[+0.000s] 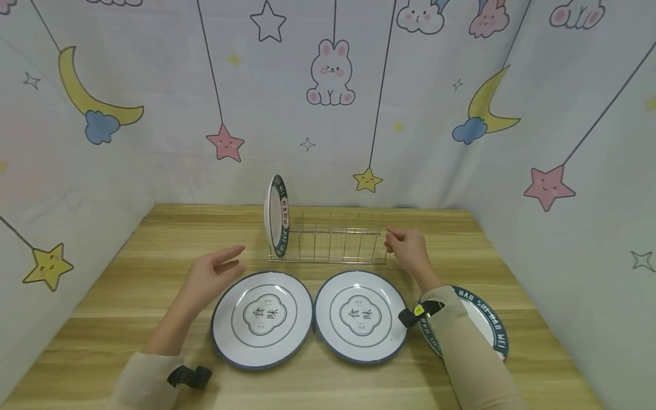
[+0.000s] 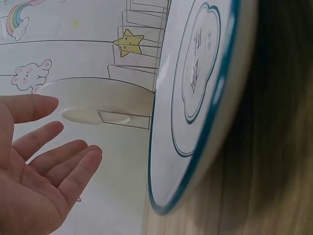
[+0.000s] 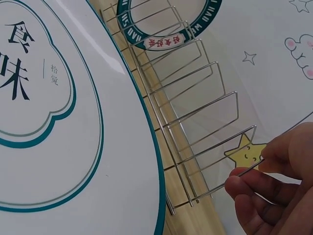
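Observation:
A wire plate rack (image 1: 333, 245) stands toward the back of the table, with one green-rimmed plate (image 1: 278, 216) upright in its left end. My right hand (image 1: 407, 247) pinches the rack's right end wire between thumb and fingers; the right wrist view shows this hand (image 3: 279, 183) on the wire. My left hand (image 1: 212, 279) hovers left of the rack, fingers spread and holding nothing, as the left wrist view also shows (image 2: 44, 166). Below it lies a white blue-edged plate (image 1: 261, 347), and a matching plate (image 1: 361, 347) lies flat to its right.
Another green-rimmed plate (image 1: 484, 313) lies at the right, partly hidden under my right forearm. The wood-grain table (image 1: 179, 225) meets a printed curtain (image 1: 287, 165) behind the rack. Curtain panels also stand along the left and right sides.

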A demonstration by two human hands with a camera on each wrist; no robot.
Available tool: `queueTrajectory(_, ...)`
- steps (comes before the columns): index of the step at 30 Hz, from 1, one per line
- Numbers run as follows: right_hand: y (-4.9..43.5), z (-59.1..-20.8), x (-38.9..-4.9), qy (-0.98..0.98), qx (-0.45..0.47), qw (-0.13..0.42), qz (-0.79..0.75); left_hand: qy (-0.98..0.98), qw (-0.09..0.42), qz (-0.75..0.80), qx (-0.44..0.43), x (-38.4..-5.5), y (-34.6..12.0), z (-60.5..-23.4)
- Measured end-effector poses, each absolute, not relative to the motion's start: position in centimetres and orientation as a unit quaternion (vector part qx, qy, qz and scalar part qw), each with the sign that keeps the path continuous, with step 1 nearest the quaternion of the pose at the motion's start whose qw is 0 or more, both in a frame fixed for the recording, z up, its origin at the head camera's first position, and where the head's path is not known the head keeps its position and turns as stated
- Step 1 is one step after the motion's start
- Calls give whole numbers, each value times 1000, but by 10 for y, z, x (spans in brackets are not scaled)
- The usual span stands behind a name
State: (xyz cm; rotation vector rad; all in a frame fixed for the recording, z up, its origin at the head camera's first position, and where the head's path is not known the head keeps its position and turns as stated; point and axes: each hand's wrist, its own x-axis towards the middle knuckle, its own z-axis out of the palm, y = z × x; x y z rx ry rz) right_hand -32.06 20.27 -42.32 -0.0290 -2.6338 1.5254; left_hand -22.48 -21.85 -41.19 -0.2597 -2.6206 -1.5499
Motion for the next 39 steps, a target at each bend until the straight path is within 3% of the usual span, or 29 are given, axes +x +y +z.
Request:
queueTrajectory(9, 202, -423, -321, -865, -19, 44, 500, -864, -8, -493, -103, -218, -229, -423)
queueTrajectory(39, 202, -426, -323, -872, -31, 48, 486, -857, -72, -500, -97, -202, -252, -461)
